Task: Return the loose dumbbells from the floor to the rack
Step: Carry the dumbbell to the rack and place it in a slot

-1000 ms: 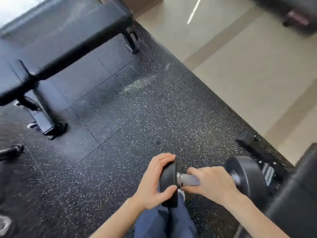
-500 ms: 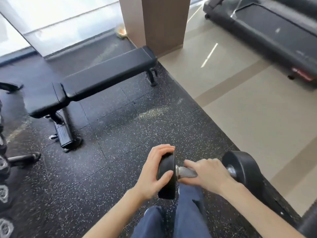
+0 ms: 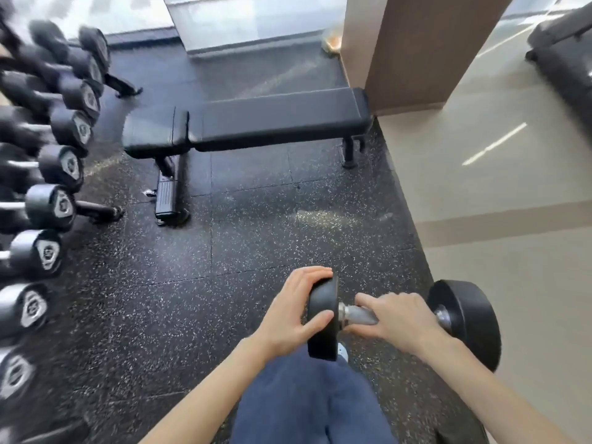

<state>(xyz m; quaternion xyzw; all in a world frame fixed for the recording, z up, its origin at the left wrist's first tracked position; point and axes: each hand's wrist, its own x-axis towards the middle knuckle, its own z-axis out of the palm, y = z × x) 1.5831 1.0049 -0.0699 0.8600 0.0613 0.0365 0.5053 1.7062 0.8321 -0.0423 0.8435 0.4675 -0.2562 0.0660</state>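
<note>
One dumbbell [image 3: 400,318], black-headed with a steel handle, is held level above the speckled rubber floor [image 3: 256,245] in front of the person's blue trousers [image 3: 307,398]. Left hand [image 3: 291,312]: fingers curled over the near head's rim, thumb pressed to its face; right hand [image 3: 397,318]: fingers wrapped tight round the handle. Rack [image 3: 45,174] of dumbbells stands at far left, well apart; padded bench [image 3: 256,123] lies beyond.

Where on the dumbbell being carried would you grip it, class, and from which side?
Grip the dumbbell by its metal handle, coming down from above: the bar is narrow enough for fingers to wrap, as the right hand does. The wide round heads only allow a steadying clasp, like the left hand on the near head.
</note>
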